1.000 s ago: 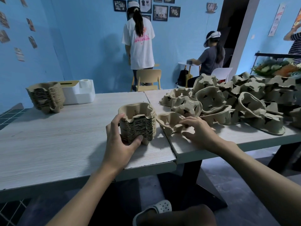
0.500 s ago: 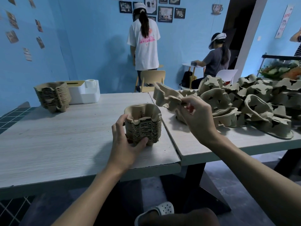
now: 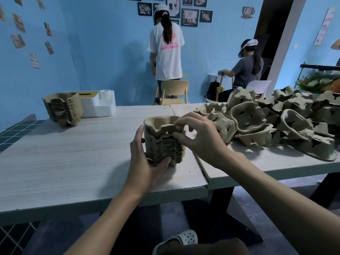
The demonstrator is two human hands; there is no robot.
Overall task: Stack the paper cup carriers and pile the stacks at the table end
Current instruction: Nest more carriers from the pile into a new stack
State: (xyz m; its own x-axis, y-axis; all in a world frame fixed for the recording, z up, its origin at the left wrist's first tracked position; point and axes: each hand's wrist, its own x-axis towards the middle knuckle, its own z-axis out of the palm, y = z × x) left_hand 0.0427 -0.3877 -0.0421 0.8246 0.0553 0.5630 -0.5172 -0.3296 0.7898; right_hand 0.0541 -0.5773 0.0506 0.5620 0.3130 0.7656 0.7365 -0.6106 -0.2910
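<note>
Carrier (image 3: pixel 159 122) now mouth-up atop upright stack (image 3: pixel 166 150)

cup-shaped wall sign (image 3: pixel 248 12) is showing "Coffee", far beyond the grip, up right | pink T-shirt print (image 3: pixel 169 46) is blurring past reading

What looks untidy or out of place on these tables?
The loose carriers on the right table lie in a jumbled heap, many tilted or overturned. The near stack and the far stack look tidy.
</note>
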